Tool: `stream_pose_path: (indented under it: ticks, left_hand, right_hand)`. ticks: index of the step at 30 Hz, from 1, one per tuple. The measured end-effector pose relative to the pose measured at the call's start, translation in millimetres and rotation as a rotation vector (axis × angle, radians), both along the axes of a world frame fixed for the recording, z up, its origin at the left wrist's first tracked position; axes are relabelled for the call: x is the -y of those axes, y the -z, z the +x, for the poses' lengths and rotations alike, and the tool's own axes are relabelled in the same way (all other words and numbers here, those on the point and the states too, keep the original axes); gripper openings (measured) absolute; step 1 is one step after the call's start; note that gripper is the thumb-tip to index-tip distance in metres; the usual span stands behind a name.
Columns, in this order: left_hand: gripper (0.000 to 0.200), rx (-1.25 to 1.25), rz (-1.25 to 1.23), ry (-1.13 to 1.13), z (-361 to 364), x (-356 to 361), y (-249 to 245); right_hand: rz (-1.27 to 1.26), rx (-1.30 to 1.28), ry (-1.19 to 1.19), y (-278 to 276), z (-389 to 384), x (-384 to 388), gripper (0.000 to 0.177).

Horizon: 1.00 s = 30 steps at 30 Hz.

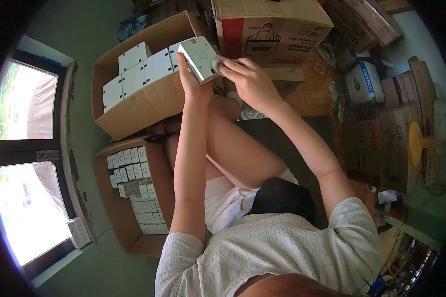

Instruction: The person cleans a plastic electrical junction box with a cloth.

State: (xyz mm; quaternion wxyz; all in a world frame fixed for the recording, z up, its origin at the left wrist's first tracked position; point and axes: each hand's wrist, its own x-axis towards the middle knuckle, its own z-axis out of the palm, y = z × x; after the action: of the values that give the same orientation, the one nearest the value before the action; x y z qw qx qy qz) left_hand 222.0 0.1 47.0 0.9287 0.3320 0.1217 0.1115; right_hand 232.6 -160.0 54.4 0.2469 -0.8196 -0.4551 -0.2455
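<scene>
Soft grey scrap (216, 65) in the right hand (247, 80), beside the upper open brown cardboard carton (139, 113): perhaps cloth, too small to tell.
Bottle-printed brown cardboard box (277, 37), right of the carton: top cut off.
Crumpled bluish plastic (132, 27), above the carton: blurred.

"VIMISCO" is printed on the blue label of a wrapped package (364, 84). On the large carton (282, 37), "30W" is shown upside down inside a bulb drawing (263, 43); its red brand lettering (286, 62) cannot be read with certainty.
</scene>
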Motion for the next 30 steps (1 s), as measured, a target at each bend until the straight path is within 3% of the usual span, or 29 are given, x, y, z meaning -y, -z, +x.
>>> stream_pose_path:
  ticks: [12,25,30]
  left_hand:
    - [0.071,-0.028,0.106,0.222,-5,0,3]
    - [0.069,-0.119,0.073,0.007,-9,-3,6]
    - [0.068,-0.097,0.191,0.154,-2,-2,17]
  right_hand:
    - [-0.048,0.104,0.029,-29,52,-32,0.049]
    - [-0.145,0.072,0.007,-21,-15,-21,0.042]
    - [-0.156,0.022,0.091,-12,-2,-17,0.044]
